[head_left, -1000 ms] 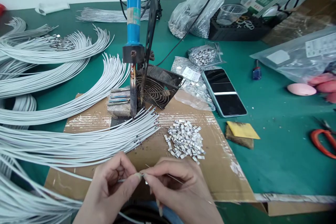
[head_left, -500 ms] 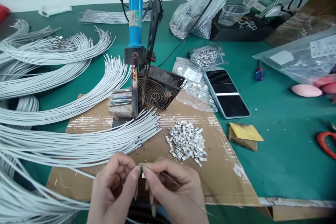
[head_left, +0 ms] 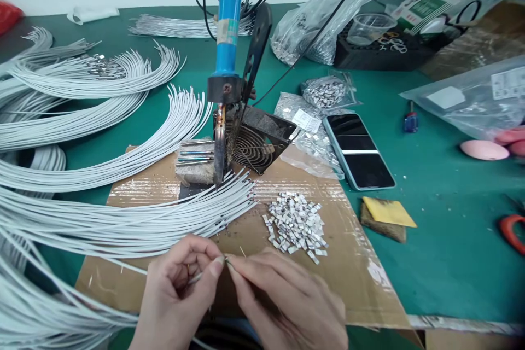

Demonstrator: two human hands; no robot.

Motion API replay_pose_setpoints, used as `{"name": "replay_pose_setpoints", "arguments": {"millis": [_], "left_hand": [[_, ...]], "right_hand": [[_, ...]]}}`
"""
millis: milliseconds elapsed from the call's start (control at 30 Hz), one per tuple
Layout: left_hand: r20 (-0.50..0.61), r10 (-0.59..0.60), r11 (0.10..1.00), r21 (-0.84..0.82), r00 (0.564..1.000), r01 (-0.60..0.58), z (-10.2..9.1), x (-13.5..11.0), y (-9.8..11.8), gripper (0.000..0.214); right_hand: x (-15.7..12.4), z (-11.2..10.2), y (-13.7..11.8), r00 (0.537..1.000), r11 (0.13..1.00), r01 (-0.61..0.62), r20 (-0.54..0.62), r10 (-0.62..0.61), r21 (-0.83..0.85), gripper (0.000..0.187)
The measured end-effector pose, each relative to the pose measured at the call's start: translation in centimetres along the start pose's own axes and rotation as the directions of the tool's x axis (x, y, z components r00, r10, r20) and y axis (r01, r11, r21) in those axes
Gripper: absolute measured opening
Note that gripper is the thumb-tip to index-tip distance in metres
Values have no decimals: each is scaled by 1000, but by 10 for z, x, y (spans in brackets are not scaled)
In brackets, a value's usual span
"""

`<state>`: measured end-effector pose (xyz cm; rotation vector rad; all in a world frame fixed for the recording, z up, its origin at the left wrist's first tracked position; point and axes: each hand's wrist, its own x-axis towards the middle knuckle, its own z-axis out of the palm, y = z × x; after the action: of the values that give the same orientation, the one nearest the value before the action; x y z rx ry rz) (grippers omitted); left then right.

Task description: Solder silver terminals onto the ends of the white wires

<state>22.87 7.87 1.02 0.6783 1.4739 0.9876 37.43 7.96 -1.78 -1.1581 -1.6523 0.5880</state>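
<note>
My left hand [head_left: 184,279] is closed in a pinch around the end of a white cable [head_left: 194,279], low in the middle of the head view. Against its fingertips, the thumb and forefinger of my right hand [head_left: 283,295] pinch at the cable's tip, where a tiny dark piece is too small to make out. A thin strand that looks like solder wire [head_left: 243,252] pokes out above my right fingers; the rest of it is hidden. Just beyond, a pile of small metal terminals [head_left: 295,224] lies on the cardboard [head_left: 340,284].
A blue-handled soldering iron [head_left: 229,22] stands upright, its tip over a bundle of white cables [head_left: 164,224]. Behind are a fan [head_left: 262,142] and a phone [head_left: 361,150]. A yellow sponge [head_left: 389,211] and orange-handled scissors [head_left: 512,232] lie at the right.
My right hand has turned over, its back now more toward me, and shifted slightly right. The metal tab seen below the fingertips is now hidden. The whole view has shifted a little.
</note>
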Motion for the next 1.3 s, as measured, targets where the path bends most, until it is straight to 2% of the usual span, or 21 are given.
{"name": "replay_pose_setpoints", "arguments": {"millis": [100, 167, 233, 333, 433, 600, 733, 900, 1033, 1167, 1300], "left_hand": [[-11, 37, 995, 89, 999, -36, 0, 0, 4, 25], [-17, 48, 992, 116, 999, -46, 1, 0, 6, 21], [-32, 44, 994, 106, 999, -41, 2, 0, 7, 19], [-66, 32, 997, 77, 997, -27, 3, 1, 8, 20], [-79, 30, 998, 55, 996, -26, 2, 4, 6, 21], [-23, 46, 998, 47, 999, -45, -2, 7, 1, 21], [-80, 32, 999, 31, 996, -30, 1, 5, 3, 24], [-78, 27, 999, 24, 997, -25, 4, 2, 5, 26], [-84, 27, 999, 27, 996, -24, 4, 2, 5, 26], [-95, 41, 999, 27, 995, -38, 5, 2, 4, 23], [-87, 43, 999, 16, 995, -42, 2, 5, -1, 21]], "right_hand": [[10, -15, 2, 984, 996, -49, 177, 35, 73, 18], [13, -20, 4, 964, 973, -161, 239, 119, 163, 15], [13, -22, 7, 936, 909, -318, 242, 255, 271, 15], [10, -20, 9, 863, 748, -504, 227, 451, 432, 12], [7, -14, 8, 815, 648, -562, 210, 540, 514, 8], [5, -5, 2, 792, 605, -585, 219, 570, 540, 8], [4, -1, -1, 806, 625, -568, 210, 553, 536, 11], [2, -1, -1, 816, 634, -555, 205, 541, 539, 10], [0, -2, 0, 849, 692, -509, 168, 501, 512, 14], [-2, -1, 2, 917, 801, -386, 98, 386, 459, 25], [-5, 0, 1, 981, 933, -178, -16, 192, 313, 38]]}}
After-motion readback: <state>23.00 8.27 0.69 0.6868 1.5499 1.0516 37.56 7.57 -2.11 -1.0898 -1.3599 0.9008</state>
